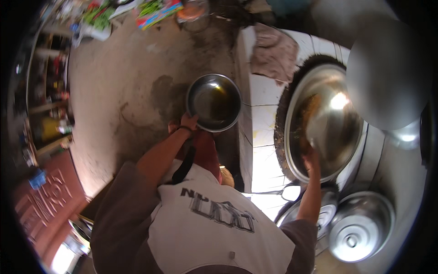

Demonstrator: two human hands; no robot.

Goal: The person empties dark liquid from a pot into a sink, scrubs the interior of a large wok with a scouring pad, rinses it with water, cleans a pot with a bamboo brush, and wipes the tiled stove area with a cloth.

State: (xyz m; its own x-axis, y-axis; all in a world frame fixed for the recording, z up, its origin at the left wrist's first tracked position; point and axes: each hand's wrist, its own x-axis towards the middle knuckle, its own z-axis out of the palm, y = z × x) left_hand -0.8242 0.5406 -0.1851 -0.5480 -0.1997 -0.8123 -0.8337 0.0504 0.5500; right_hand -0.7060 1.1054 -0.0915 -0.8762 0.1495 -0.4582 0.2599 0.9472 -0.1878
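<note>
My left hand (190, 122) grips the near rim of a round metal bowl (230, 118). The bowl hangs over the floor beside the tiled counter, and a yellowish sheen shows inside it. My right hand (310, 159) reaches into a large, wide metal pan (342, 144) on the counter. Brownish food (309, 108) lies along the pan's left side, just beyond my fingers. Something small and pale shows at the fingertips. Blur hides whether my right hand holds it.
A dark ring-shaped burner surround (281, 137) encircles the pan. A brown cloth (275, 51) drapes over the white tiled counter (263, 126). Metal lids (350, 236) stand at the lower right. A blurred grey round shape (386, 75) covers the upper right. Green vegetables (99, 17) sit at the far left.
</note>
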